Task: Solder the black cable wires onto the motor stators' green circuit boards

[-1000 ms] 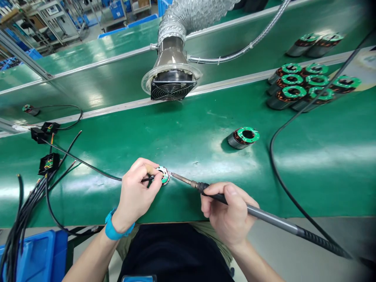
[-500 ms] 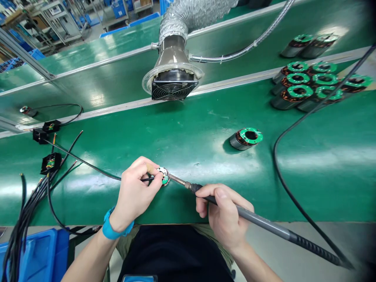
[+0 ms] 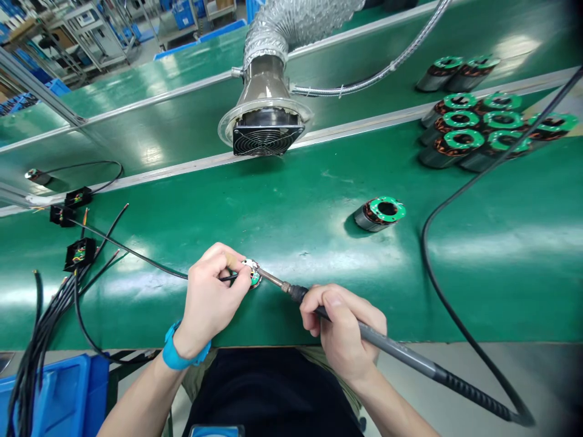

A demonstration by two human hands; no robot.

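My left hand (image 3: pixel 216 288), with a blue band at the wrist, is closed in a pinch on a black cable (image 3: pixel 159 266) over a small round circuit board (image 3: pixel 255 278) in white and green. Its fingers partly hide the board and the cable's end. My right hand (image 3: pixel 346 328) grips a soldering iron (image 3: pixel 401 352) like a pen. The metal tip of the iron reaches the board right beside my left fingertips; I cannot make out the exact contact point. Beyond my right hand, a motor stator (image 3: pixel 380 213) with a green ring board stands on the green bench.
A fume extractor fan (image 3: pixel 268 139) hangs at the back centre. Several stators (image 3: pixel 460 142) stand at the back right, near the iron's cord (image 3: pixel 426 243). Black boxes (image 3: pixel 79 254) and a cable bundle (image 3: pixel 45 328) lie at the left, above a blue bin (image 3: pixel 45 388).
My right hand and the soldering iron have shifted slightly left. The left hand stays pinched at the board. The whole view has moved a little.
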